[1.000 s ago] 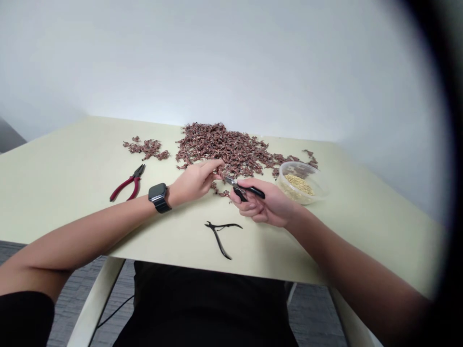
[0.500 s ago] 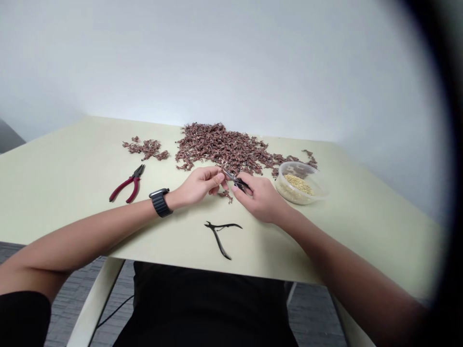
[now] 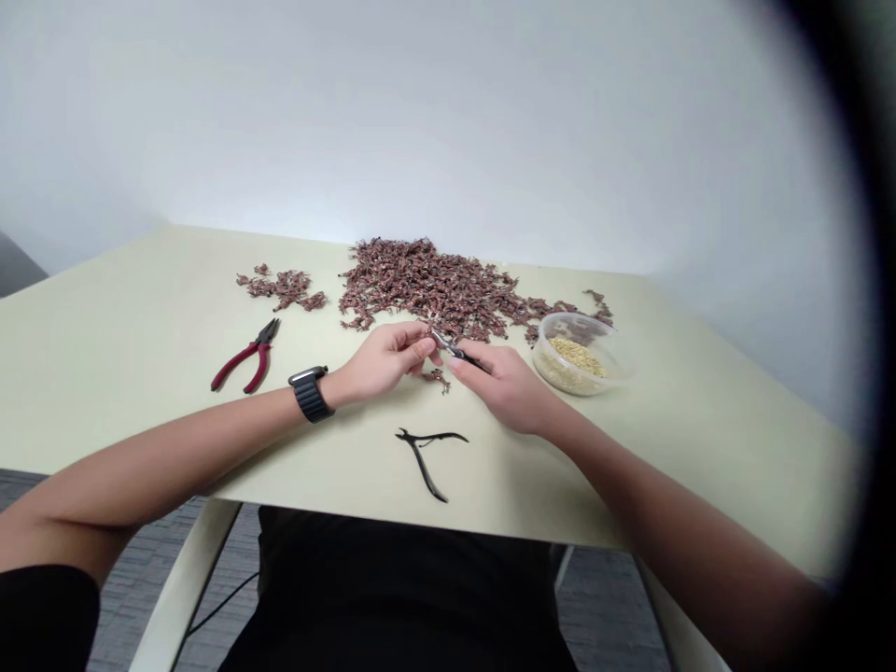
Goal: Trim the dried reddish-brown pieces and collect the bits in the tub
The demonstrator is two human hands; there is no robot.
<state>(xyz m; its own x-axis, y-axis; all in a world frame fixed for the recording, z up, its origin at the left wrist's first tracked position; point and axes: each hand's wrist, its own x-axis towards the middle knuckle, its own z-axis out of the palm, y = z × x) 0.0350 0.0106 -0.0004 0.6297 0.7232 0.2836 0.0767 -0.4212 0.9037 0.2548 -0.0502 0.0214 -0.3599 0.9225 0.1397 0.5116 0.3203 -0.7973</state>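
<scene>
My left hand pinches a small reddish-brown piece, mostly hidden by the fingertips. My right hand is wrapped round small dark-handled pliers, whose silver jaws meet that piece at my left fingertips. Their handles are pressed close together. Just under the hands a few similar brown pieces lie on the table. A large heap of reddish-brown wiry pieces spreads behind my hands. Nearer to me, black nippers lie with their handles spread.
Red-handled pliers lie at the left, below a smaller pile of brown pieces. To the right stands a clear round plastic tub holding small gold-coloured bits. A white wall rises behind the table.
The handles of the pliers in my right hand have been squeezed closer together. My left hand stays in nearly the same place.
</scene>
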